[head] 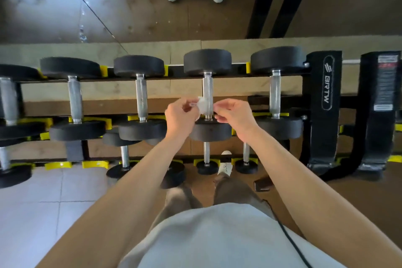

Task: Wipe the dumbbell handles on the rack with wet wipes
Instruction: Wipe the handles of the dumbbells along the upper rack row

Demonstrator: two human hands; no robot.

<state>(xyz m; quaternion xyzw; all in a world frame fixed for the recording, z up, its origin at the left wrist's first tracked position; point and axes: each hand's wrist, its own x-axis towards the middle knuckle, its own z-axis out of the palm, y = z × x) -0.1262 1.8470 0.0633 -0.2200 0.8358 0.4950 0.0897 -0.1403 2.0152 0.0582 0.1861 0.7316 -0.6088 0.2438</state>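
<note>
Both left hand (182,116) and right hand (236,115) pinch small white wet wipe (203,106) at centre-frame knurled steel dumbbell handle (207,89); wiping step, next likely needs wrapping and sliding along it.

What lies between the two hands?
Head view: a white wet wipe, in front of a dumbbell handle, lies between the left hand and the right hand.

Your shirt (217,237): plain off-white.
Your trousers (235,191): grey-brown.
Your shoe (225,168): white.
Cable (288,235): thin, black, crossing your shirt.
Your left hand (182,116), right hand (236,115): bare.
</note>
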